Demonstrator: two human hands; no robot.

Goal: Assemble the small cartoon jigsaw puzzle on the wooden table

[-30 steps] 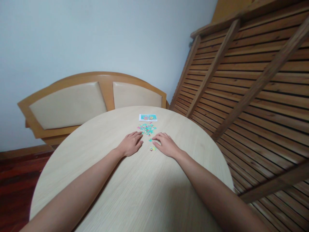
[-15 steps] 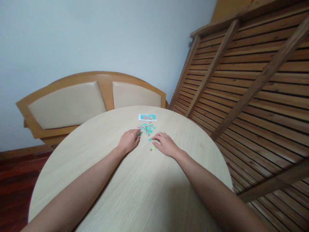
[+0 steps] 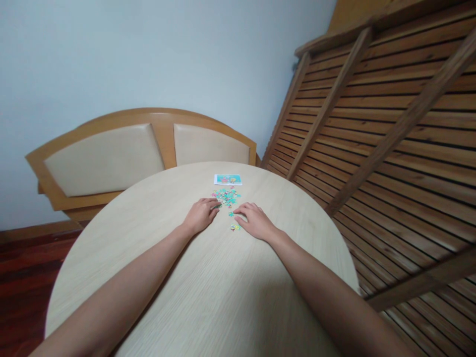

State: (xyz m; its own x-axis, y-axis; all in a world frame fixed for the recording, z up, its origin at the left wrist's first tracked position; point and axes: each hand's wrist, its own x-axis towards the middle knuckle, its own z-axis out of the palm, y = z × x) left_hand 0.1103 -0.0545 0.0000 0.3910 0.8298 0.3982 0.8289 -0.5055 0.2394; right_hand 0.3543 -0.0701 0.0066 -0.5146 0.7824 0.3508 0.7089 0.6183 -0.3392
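Note:
Several small jigsaw puzzle pieces (image 3: 227, 196), mostly turquoise with some pink and white, lie heaped near the far side of the table. My left hand (image 3: 201, 215) rests at the heap's near left edge, fingers stretched out and touching the outer pieces. To the right, my right hand (image 3: 255, 220) lies on the tabletop with thumb and fingers apart. Beside its fingertips is a single turquoise puzzle piece (image 3: 231, 214). Closer to me sits a small yellow and white cluster of puzzle pieces (image 3: 235, 227). Beyond the heap lies a picture card (image 3: 228, 179) with a turquoise cartoon scene.
All of this is on a round, pale wood-grain table (image 3: 193, 297). Behind it stands a wooden headboard (image 3: 169, 144) with cream padded panels against the wall. A slatted wooden frame (image 3: 372, 148) leans along the right side.
My left hand has shifted slightly to the right along the near edge of the heap. My right hand and the pieces near it stay in place.

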